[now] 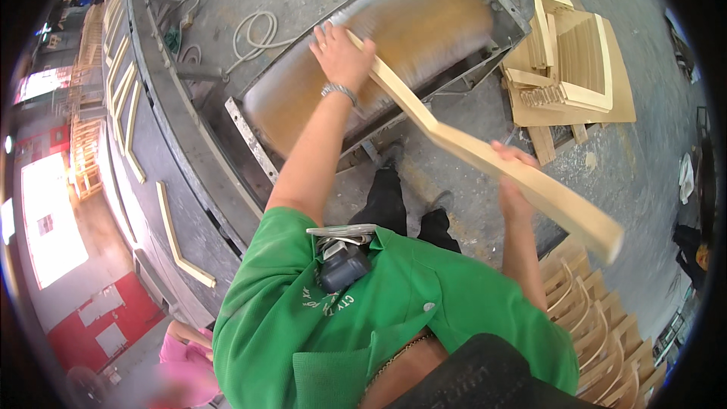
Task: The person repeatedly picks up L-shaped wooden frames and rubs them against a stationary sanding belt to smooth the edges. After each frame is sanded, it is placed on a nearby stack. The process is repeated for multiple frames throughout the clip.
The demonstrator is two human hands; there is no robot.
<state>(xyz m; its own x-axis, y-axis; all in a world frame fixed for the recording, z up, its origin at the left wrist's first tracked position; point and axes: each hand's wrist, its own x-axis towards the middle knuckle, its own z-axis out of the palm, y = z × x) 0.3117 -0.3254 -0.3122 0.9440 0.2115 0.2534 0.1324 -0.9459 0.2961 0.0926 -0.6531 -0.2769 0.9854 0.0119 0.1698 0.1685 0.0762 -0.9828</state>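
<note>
A long, pale wooden bar [473, 148] with a bend along its length slants across the view, from the wide roller to the lower right. My left hand [344, 57] holds its far end over the roller [409, 23], the thumb across the wood and the fingers stretched to the other side. Closer to the near end, my right hand [517, 182] is wrapped round the bar, part of the palm hidden by it. The roller's brown and grey surface looks streaked and blurred. Whether the bar touches the roller, I cannot tell.
Matching bent pieces are stacked on a board [625, 87] at the right. More wooden parts [598, 326] lie lower right. At left, a long dark conveyor [163, 136] carries several bent bars; a person in pink [189, 363] is beside it. A pale hose [257, 34] lies on the floor.
</note>
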